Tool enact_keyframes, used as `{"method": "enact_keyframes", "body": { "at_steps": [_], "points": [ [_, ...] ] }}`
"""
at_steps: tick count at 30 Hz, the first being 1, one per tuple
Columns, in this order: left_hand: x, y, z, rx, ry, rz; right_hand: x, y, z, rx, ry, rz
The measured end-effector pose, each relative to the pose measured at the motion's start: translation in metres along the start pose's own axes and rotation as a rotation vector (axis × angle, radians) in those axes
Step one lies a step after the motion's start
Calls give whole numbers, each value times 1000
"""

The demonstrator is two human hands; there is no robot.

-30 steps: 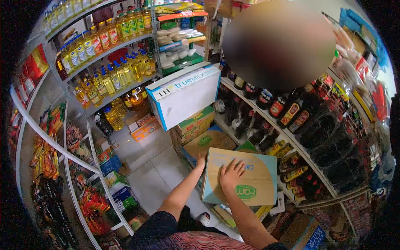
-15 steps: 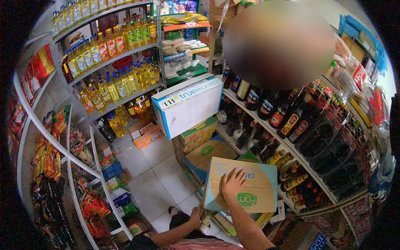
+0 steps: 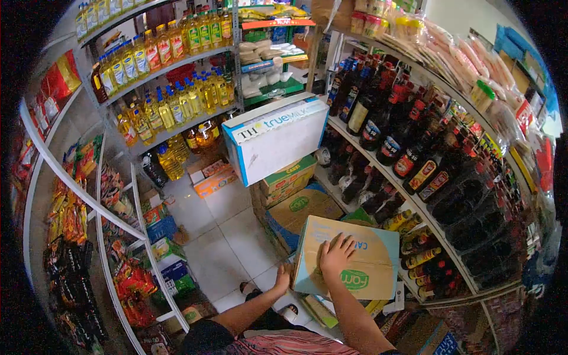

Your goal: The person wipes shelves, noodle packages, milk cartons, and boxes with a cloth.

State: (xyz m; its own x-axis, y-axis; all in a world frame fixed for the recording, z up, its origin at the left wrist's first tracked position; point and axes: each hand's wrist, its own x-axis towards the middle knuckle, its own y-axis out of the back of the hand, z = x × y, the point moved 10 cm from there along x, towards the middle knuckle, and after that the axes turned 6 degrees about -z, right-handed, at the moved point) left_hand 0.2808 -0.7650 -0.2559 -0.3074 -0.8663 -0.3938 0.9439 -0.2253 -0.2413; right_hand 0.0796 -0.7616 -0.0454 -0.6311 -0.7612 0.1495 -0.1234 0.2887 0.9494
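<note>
My right hand (image 3: pixel 338 255) lies flat on top of a brown and light-blue carton (image 3: pixel 373 266) with a green "Fami" logo, its fingers spread. At the carton's left lower corner is my left hand (image 3: pixel 284 278), fingers stretched upward against the side. The carton is tilted, with its printed face towards me. Behind it lies another brown and blue carton (image 3: pixel 305 208), and on that one's far side a green and yellow carton (image 3: pixel 288 182). A white and blue TH true MILK carton (image 3: pixel 281 148) sits on top of the green and yellow one.
Oil bottles (image 3: pixel 171 112) fill the shelves at the back left. Dark sauce bottles (image 3: pixel 408 160) line the right shelf. Snack packets (image 3: pixel 130 290) hang and lie at the left behind a curved white rail (image 3: pixel 77 189). An orange box (image 3: pixel 216 180) stands on the tiled floor (image 3: pixel 228 251).
My left hand has moved up from below to the carton's left side, its fingers opening out. My right hand stays on the carton. The blurred patch over the right shelves is gone.
</note>
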Motion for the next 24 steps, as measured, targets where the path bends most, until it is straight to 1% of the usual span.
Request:
{"method": "enact_keyframes", "body": {
  "at_steps": [1, 2, 4, 5, 6, 7, 9, 10, 11, 12, 14, 15, 16, 18, 20, 21, 22, 23, 24],
  "points": [
    [11, -10, -14, -157, 57, -161, 0, -1, 0, -22, 4, 24],
    [27, 0, -29, -162, 65, -150, 0, -4, -1, -25, 9, 11],
    [26, -6, -85, -278, 346, -386, 1, -2, 1, 10, -6, 7],
    [25, -5, -91, -294, 359, -399, 3, 5, -4, -3, 3, -2],
    [24, -4, -79, -282, 309, -340, 3, 10, -5, -33, -1, -34],
    [18, 0, -65, -240, 270, -266, 4, 5, 0, -76, 50, 47],
    [-2, 5, -26, -105, 203, -80, 4, 5, -1, -40, 61, 94],
    [-12, 7, 0, -25, 165, 13, 4, 5, -2, 11, 48, 78],
    [-23, 5, 26, 43, 124, 73, 5, 3, -4, -46, 37, 70],
    [-29, 0, 52, 98, 80, 105, 3, -1, -3, -56, 33, 35],
    [-38, -14, 87, 212, 28, 41, 6, -1, -3, -50, 30, 56],
    [-38, -23, 99, 325, -45, -42, 6, -4, -2, -68, 32, 62],
    [-30, -19, 83, 325, -43, -41, 5, -6, -2, -69, 33, 60],
    [-1, 5, 13, 371, -106, 52, 7, -6, 0, -87, 15, 43],
    [-2, 8, -43, 53, 123, -92, 6, -5, 0, -80, 10, 40],
    [-27, -3, -3, 586, -71, -148, 6, -4, 0, -69, 6, 37],
    [-37, -11, 3, 864, -82, -214, 3, -1, 2, -62, 1, 50],
    [-49, -20, 10, 1138, -116, -274, 1, -3, 5, -59, -12, 10],
    [-41, -18, 5, 1158, 29, -332, 5, -4, 2, -43, -12, -14]
  ]
}}
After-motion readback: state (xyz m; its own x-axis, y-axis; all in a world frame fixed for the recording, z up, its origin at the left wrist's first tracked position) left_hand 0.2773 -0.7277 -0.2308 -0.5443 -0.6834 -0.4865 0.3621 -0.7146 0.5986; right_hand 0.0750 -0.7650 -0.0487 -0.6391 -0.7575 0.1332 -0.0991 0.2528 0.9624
